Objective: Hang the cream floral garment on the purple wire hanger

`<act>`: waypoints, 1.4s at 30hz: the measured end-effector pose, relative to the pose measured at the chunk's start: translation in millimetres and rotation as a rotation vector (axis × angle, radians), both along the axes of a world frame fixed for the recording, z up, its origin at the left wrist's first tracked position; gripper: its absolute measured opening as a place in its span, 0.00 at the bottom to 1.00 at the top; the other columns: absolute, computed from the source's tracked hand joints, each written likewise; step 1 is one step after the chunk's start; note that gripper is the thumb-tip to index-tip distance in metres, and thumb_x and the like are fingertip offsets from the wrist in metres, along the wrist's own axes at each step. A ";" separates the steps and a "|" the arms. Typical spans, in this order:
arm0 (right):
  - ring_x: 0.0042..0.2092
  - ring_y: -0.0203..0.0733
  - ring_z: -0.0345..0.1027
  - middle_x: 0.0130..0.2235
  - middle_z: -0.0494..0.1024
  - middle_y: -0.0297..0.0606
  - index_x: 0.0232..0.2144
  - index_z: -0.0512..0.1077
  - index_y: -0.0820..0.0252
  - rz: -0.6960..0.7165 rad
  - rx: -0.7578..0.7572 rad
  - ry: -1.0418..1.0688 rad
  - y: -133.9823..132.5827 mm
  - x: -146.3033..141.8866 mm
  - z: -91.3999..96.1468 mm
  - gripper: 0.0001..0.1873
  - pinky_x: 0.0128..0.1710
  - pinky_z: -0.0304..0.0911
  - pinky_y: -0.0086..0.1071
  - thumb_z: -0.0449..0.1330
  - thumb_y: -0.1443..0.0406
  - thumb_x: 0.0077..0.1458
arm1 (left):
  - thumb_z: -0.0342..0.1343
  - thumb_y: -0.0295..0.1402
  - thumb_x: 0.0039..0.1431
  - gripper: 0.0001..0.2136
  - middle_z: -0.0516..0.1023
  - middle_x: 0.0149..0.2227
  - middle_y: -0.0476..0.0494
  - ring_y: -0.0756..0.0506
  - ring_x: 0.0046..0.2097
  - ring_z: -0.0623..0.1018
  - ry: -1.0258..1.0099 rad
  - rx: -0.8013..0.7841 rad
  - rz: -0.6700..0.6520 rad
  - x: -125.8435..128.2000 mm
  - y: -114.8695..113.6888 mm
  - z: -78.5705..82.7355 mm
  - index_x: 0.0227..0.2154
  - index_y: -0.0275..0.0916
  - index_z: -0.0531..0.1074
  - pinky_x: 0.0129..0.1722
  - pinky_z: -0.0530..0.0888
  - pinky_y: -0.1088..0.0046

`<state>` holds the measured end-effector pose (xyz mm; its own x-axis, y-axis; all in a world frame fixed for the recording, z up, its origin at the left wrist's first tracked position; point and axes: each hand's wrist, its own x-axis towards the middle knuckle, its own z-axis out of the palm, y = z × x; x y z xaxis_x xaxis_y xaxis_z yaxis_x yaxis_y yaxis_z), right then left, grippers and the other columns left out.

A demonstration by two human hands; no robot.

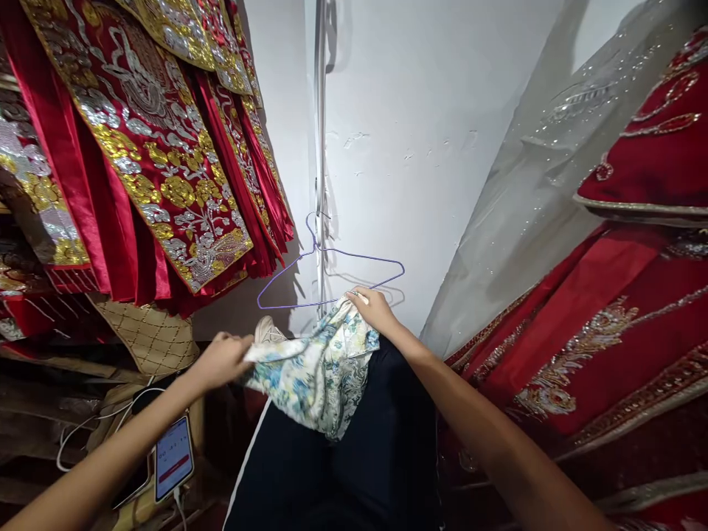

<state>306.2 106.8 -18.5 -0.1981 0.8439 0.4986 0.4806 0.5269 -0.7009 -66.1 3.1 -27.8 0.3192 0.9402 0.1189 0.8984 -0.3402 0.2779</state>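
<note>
Stretched between both hands over my lap is a floral cloth garment (318, 376), white with blue, green and yellow print; its exact kind I cannot tell. My left hand (226, 359) is closed on its left edge. At the upper right edge, my right hand (373, 308) pinches the fabric with the thumb on top. Just beyond the cloth, a purple wire clothes hanger (362, 253) hangs against the wall. Its lower bar passes behind the right hand and the cloth's top.
Red embroidered costumes (166, 169) hang at left. A sheer sparkly fabric (514, 192) and a red beaded garment (597, 324) hang at right. A metal pole (319, 110) runs up the white wall. A lit phone (174, 457) with a cable lies at lower left.
</note>
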 end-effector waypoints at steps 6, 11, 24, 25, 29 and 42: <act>0.31 0.40 0.63 0.26 0.69 0.32 0.27 0.70 0.59 0.026 0.011 -0.051 -22.4 13.1 18.4 0.19 0.35 0.55 0.31 0.53 0.51 0.61 | 0.44 0.39 0.63 0.17 0.75 0.49 0.38 0.36 0.55 0.69 -0.140 0.305 0.054 -18.8 55.2 37.7 0.49 0.45 0.72 0.55 0.63 0.58; 0.29 0.37 0.57 0.26 0.61 0.30 0.25 0.64 0.58 0.128 -0.048 0.001 -42.9 -1.6 22.5 0.20 0.31 0.52 0.29 0.53 0.51 0.61 | 0.44 0.38 0.62 0.15 0.79 0.42 0.42 0.41 0.42 0.76 -0.491 0.301 0.043 22.4 91.3 56.9 0.42 0.41 0.74 0.43 0.69 0.68; 0.30 0.37 0.58 0.26 0.63 0.31 0.25 0.66 0.59 0.209 -0.112 -0.091 -45.2 7.8 46.1 0.21 0.31 0.53 0.30 0.53 0.49 0.60 | 0.49 0.42 0.57 0.15 0.72 0.24 0.49 0.48 0.28 0.69 -0.776 0.242 0.173 27.3 121.5 45.4 0.25 0.36 0.72 0.28 0.64 0.75; 0.30 0.37 0.58 0.26 0.64 0.31 0.25 0.66 0.58 0.203 -0.107 -0.090 -47.2 1.2 44.0 0.21 0.32 0.54 0.30 0.52 0.49 0.61 | 0.49 0.42 0.58 0.16 0.75 0.27 0.48 0.47 0.30 0.71 -0.779 0.247 0.122 34.5 119.8 52.9 0.28 0.36 0.74 0.30 0.65 0.75; 0.36 0.41 0.67 0.32 0.73 0.34 0.32 0.72 0.58 0.206 -0.074 -0.098 -57.9 -7.2 39.2 0.17 0.38 0.60 0.32 0.54 0.51 0.60 | 0.50 0.43 0.61 0.17 0.80 0.36 0.43 0.45 0.37 0.75 -0.762 0.302 -0.056 59.5 113.9 79.9 0.38 0.36 0.77 0.35 0.68 0.74; 0.41 0.49 0.73 0.38 0.80 0.40 0.41 0.78 0.58 -0.166 0.051 -0.322 3.0 80.8 87.6 0.18 0.42 0.65 0.37 0.63 0.56 0.50 | 0.58 0.44 0.56 0.16 0.78 0.29 0.43 0.47 0.31 0.74 -0.790 0.103 -0.192 41.5 106.2 106.7 0.31 0.35 0.78 0.31 0.68 0.75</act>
<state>387.1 109.8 69.1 -0.2141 0.8532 0.4756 0.7542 0.4538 -0.4747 -24.6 109.3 79.0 0.2595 0.8497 0.4590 0.3745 -0.5266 0.7631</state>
